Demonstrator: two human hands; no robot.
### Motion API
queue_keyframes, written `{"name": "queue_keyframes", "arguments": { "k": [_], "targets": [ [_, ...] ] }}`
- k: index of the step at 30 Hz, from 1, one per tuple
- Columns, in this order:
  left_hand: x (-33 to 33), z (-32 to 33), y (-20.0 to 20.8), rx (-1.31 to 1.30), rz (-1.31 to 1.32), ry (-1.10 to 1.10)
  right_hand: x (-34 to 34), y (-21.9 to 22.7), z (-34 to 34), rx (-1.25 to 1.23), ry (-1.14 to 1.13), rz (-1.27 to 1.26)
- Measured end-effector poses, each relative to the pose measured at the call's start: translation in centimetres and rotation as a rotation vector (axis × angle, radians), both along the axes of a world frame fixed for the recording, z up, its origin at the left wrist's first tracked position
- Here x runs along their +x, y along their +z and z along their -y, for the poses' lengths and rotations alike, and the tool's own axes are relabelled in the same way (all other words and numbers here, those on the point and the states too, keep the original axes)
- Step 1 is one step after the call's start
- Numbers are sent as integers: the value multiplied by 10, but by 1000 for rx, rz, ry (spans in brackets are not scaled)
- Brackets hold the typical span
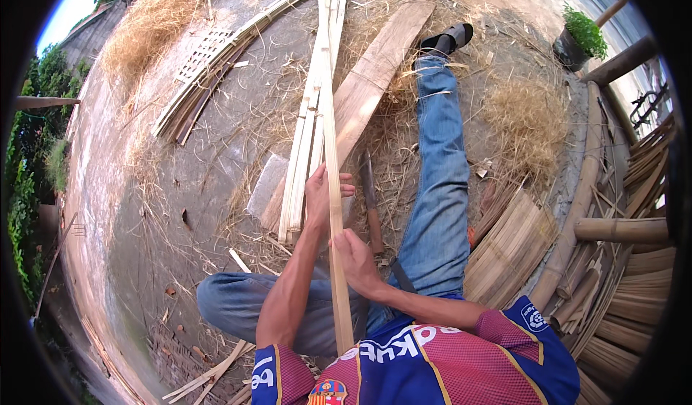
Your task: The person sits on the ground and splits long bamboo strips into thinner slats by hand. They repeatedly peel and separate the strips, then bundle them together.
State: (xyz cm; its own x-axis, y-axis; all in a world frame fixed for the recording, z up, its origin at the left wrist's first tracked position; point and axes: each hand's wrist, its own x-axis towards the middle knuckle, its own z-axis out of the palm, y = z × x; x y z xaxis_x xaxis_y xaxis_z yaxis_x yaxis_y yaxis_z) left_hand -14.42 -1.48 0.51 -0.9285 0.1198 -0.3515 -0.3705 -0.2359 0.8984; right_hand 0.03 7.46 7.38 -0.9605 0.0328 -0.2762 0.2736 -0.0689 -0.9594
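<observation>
A long pale bamboo strip (326,88) runs from the far edge of the view down to my torso. My left hand (317,194) is closed around it, with fingertips showing past its right side. Closer to my body, my right hand (355,259) is closed on the same strip from the right, thumb against it. Several more strips lie in a bundle (306,131) just left of it, on a wooden board (386,52) that slants away to the far right. A knife with a wooden handle (374,230) rests on the ground right of my hands.
Left of the board sits a grey block (268,181). A curved bundle of strips (191,106) lies farther left, by a woven lattice piece (205,53). Stacked slats (513,243) and bamboo poles (623,230) are at right. Shavings (530,127) litter the ground; a potted plant (573,48) stands far right.
</observation>
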Motion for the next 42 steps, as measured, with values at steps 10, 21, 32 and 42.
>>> {"name": "queue_keyframes", "arguments": {
  "k": [10,21,32,42],
  "targets": [
    [-17,7,2,136,261,55,3,-21,-12,-10,205,212],
    [-43,24,10,286,280,85,-19,-12,-14,-253,202,290],
    [-42,19,6,105,222,66,-22,-9,-8,115,283,56],
    [-45,21,4,-144,106,-179,-32,-13,-10,607,406,-176]
  ]
}}
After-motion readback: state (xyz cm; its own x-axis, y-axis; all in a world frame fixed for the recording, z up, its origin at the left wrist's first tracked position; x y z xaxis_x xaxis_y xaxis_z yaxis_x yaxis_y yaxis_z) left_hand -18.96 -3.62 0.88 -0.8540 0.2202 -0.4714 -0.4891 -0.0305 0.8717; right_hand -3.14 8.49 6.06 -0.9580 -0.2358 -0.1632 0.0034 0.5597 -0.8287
